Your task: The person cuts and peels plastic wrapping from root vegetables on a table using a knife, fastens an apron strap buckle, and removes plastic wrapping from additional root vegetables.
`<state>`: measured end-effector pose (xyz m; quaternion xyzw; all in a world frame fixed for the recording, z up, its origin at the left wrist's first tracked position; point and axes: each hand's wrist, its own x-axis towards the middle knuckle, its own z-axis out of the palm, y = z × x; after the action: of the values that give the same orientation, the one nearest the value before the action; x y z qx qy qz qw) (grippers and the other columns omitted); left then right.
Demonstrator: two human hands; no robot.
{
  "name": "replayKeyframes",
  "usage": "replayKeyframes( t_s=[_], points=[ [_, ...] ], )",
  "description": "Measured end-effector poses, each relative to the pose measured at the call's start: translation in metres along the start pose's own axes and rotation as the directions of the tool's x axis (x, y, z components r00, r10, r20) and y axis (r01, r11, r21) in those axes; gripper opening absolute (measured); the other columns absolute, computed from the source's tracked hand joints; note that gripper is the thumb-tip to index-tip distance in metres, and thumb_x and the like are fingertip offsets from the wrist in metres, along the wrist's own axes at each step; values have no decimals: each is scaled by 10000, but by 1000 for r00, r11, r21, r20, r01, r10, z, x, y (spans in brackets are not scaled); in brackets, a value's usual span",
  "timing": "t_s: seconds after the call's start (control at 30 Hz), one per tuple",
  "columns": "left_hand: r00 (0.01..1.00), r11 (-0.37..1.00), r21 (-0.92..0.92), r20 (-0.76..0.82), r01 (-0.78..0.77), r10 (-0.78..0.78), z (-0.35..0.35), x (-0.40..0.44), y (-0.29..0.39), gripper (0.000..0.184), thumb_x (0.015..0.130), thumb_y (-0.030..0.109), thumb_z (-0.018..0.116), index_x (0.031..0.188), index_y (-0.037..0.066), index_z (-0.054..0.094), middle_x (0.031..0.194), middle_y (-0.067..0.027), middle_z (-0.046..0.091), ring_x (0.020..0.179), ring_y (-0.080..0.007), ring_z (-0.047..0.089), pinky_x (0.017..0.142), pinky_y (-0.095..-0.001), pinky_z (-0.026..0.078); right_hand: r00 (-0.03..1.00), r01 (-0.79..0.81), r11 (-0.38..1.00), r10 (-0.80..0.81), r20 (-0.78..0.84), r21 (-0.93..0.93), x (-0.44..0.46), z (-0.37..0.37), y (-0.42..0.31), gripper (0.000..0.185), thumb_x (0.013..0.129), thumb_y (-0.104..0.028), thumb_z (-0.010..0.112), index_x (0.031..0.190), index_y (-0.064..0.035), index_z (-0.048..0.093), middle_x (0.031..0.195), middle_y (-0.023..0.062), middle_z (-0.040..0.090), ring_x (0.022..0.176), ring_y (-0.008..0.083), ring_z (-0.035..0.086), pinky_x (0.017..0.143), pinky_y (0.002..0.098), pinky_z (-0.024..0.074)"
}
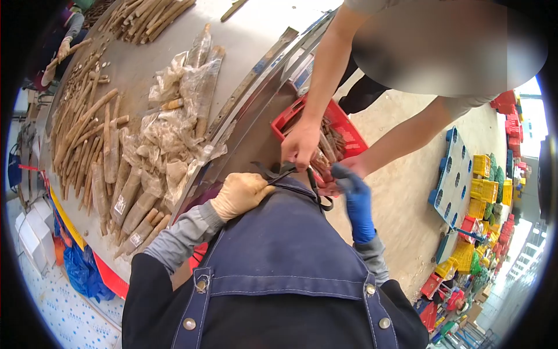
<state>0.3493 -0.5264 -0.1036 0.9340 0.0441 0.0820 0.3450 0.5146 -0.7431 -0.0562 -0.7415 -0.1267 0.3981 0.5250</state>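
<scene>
My left hand, in a cream glove, is closed at the upper edge of the dark blue apron, pinching a black apron string. My right hand, in a blue glove, is raised beside the apron's right edge. Motion blurs its fingers, so I cannot tell whether they hold anything. A loop of black string hangs between my hands. Facing me, another person's bare hands reach in close to the string, over a red plastic crate of brown sticks; what they grip is partly hidden.
On the left, a metal table bears loose brown sticks, plastic-wrapped bundles and crumpled plastic film. A second worker's hand holds a stick at the far left. At right are a pale blue pallet and stacked yellow crates.
</scene>
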Motion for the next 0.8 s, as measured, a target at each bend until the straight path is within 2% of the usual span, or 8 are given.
replayKeyframes(
  t_s=[0.07, 0.1, 0.13, 0.2, 0.3, 0.4, 0.43, 0.8],
  points=[
    [1000, 1000, -28, 18, 10, -10, 1, -1, 0, 238, 769, 275, 634, 659, 65, 615, 647, -95, 588, 620, -270, 591, 553, -363, 468, 992, 125, 844, -117, -48, 521, -4, -11, -15, 687, 857, -544, 455, 1265, 8, 433, 1234, 142, 491, 1123, 235, 483, 949, 333, 388],
    [1000, 999, -32, 17, -6, 6, 1, 1, 0, 238, 769, 275, 634, 659, 65, 615, 647, -95, 588, 620, -270, 591, 553, -363, 468, 980, 148, 563, -191, -47, 813, -4, -15, -18, 801, 838, -635, 393, 1324, 1, 359, 1341, 162, 408, 1229, 272, 407, 1011, 369, 339],
    [999, 996, -79, 5, 32, -31, 1, 2, 1, 236, 772, 275, 633, 663, 66, 620, 650, -92, 590, 622, -270, 591, 557, -366, 468, 986, 124, 571, -161, -37, 811, 0, -18, -15, 935, 785, -735, 274, 1380, -14, 235, 1426, 160, 271, 1316, 292, 265, 1062, 410, 254],
    [994, 983, -149, 10, 105, -105, 2, 1, -1, 238, 784, 283, 622, 677, 71, 633, 658, -85, 593, 628, -270, 591, 564, -369, 467, 994, 28, 407, -112, 19, 913, 9, -20, -3, 927, 795, -724, 281, 1373, 0, 249, 1414, 159, 295, 1310, 291, 279, 1065, 415, 249],
    [996, 994, -74, 41, 81, -78, 1, 0, -7, 247, 789, 298, 610, 698, 72, 645, 680, -84, 603, 650, -266, 597, 579, -368, 469, 995, 9, 376, -100, 31, 927, 14, -17, 4, 890, 817, -700, 289, 1366, 0, 267, 1417, 164, 287, 1313, 290, 271, 1064, 426, 252],
    [997, 991, -108, 48, 72, -67, 1, 2, -8, 256, 789, 314, 601, 718, 75, 657, 699, -80, 610, 679, -263, 601, 608, -372, 472, 972, 10, 461, -212, 99, 887, 16, -21, 2, 797, 854, -664, 270, 1319, -26, 381, 1146, 142, 568, 1037, 263, 554, 927, 386, 419],
    [995, 991, -108, 60, 80, -74, 2, 2, -9, 257, 785, 314, 603, 712, 73, 656, 700, -82, 612, 675, -269, 601, 607, -374, 473, 996, 51, 554, -93, 1, 831, 13, -18, -5, 741, 888, -620, 253, 1257, -10, 455, 945, 99, 633, 869, 222, 605, 850, 357, 462],
    [993, 989, -127, 93, 78, -67, 9, -2, -13, 241, 779, 312, 606, 731, 82, 664, 702, -80, 610, 681, -267, 603, 615, -377, 475, 973, 216, 874, -158, -166, 436, 10, 6, -6, 589, 950, -478, 286, 1138, 21, 535, 846, 77, 619, 784, 174, 596, 789, 288, 457]
  ],
)
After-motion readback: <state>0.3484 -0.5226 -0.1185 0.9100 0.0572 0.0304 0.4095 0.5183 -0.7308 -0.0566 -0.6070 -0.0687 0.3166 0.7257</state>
